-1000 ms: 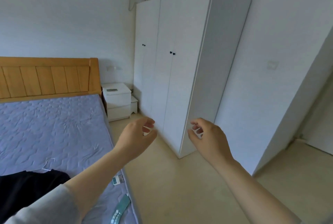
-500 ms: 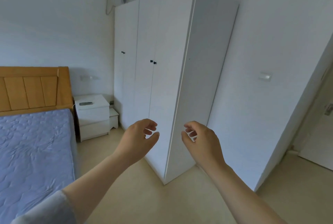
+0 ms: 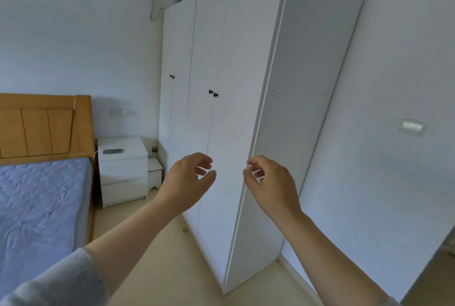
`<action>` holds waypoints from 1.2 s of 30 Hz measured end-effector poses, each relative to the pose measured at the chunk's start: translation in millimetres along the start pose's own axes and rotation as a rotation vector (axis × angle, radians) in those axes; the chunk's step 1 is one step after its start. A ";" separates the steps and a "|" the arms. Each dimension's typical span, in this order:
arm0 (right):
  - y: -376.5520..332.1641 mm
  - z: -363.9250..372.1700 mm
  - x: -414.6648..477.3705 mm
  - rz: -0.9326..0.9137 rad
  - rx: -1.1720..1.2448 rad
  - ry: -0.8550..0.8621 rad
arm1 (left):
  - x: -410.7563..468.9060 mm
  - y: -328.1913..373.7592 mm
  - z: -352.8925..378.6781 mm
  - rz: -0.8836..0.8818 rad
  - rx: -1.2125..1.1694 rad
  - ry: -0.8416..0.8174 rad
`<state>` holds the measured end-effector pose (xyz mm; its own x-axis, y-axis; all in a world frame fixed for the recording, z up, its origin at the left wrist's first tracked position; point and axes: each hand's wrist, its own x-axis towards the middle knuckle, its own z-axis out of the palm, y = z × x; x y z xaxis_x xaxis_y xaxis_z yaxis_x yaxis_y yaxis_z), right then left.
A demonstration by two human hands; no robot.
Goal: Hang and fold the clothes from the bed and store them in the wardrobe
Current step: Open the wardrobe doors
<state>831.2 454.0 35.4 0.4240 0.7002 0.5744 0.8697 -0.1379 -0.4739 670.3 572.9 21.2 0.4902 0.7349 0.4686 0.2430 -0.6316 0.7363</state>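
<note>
While both arms reach out in front, the left hand [image 3: 189, 180] and the right hand [image 3: 273, 187] hang in the air before the white wardrobe [image 3: 234, 59]. The left hand's fingers [image 3: 204, 160] are softly curled, with a gap above the thumb, and they hold nothing. The right hand's fingers [image 3: 256, 172] are curled too, with the thumb close to the first finger, and nothing shows between them. The tips of the right hand sit over the front corner edge of the wardrobe, but it is hard to tell if they touch it or are just near it.

The wardrobe is tall, stands against the wall, and all its doors are closed. Two little black knobs [image 3: 213, 93] sit side by side above the left hand, and another black pair [image 3: 172, 76] is on the doors farther back.

The bed [image 3: 37, 202] is at the left, with a blue quilted cover and a wooden headboard [image 3: 37, 128]. Between the bed and the wardrobe stands a white nightstand [image 3: 123, 177], and a flat dark thing [image 3: 112, 151] lies on top of it. A smaller white stand [image 3: 154, 175] is just beside the nightstand, next to the wardrobe. A grey sleeve [image 3: 56, 281] covers the left arm at the bottom corner. A white switch [image 3: 412, 126] is on the wall to the right of the wardrobe.
</note>
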 end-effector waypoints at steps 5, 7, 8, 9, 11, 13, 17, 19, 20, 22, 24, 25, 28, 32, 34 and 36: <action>15.1 40.3 83.6 0.002 0.022 0.015 | 86.4 -33.6 2.6 -0.012 -0.003 0.019; 19.0 57.4 118.5 -0.005 0.023 0.033 | 122.7 -45.5 1.2 -0.004 -0.005 0.024; 21.3 66.5 134.6 -0.008 0.024 0.042 | 139.8 -51.7 1.1 0.007 -0.002 0.029; 24.0 75.3 149.8 -0.012 0.025 0.048 | 155.7 -58.1 2.0 0.015 -0.002 0.033; 30.4 92.5 177.4 -0.014 0.028 0.048 | 183.3 -72.1 5.9 0.017 -0.008 0.037; 37.9 109.2 203.8 -0.015 0.031 0.044 | 208.3 -87.9 11.0 0.010 0.000 0.031; 53.8 144.9 262.5 -0.032 0.046 0.055 | 264.1 -121.6 18.5 0.003 0.018 0.041; 63.0 164.3 292.5 -0.044 0.059 0.060 | 293.2 -138.2 22.6 0.008 0.028 0.056; 67.7 173.4 307.1 -0.050 0.066 0.061 | 307.8 -145.7 24.3 0.009 0.034 0.064; 78.2 189.7 338.6 -0.059 0.077 0.068 | 340.0 -159.5 27.0 0.011 0.056 0.076; 87.5 203.7 369.9 -0.061 0.089 0.074 | 373.0 -170.8 28.9 0.010 0.082 0.074; 92.0 210.4 385.1 -0.062 0.091 0.077 | 389.1 -176.3 30.2 0.012 0.095 0.074; 103.2 233.4 427.1 -0.062 0.092 0.092 | 432.5 -196.9 35.7 0.024 0.105 0.082; 112.6 269.2 469.6 -0.052 0.081 0.087 | 480.0 -232.8 43.7 0.018 0.099 0.053; 116.2 288.0 489.1 -0.039 0.068 0.091 | 504.9 -251.6 45.0 0.021 0.084 0.044; 118.9 307.4 508.5 -0.022 0.051 0.108 | 530.1 -270.7 45.7 0.042 0.072 0.024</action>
<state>1072.6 1009.0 66.0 0.4319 0.6225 0.6527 0.8665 -0.0856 -0.4917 902.6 1122.1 47.9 0.4810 0.7123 0.5111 0.2826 -0.6778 0.6788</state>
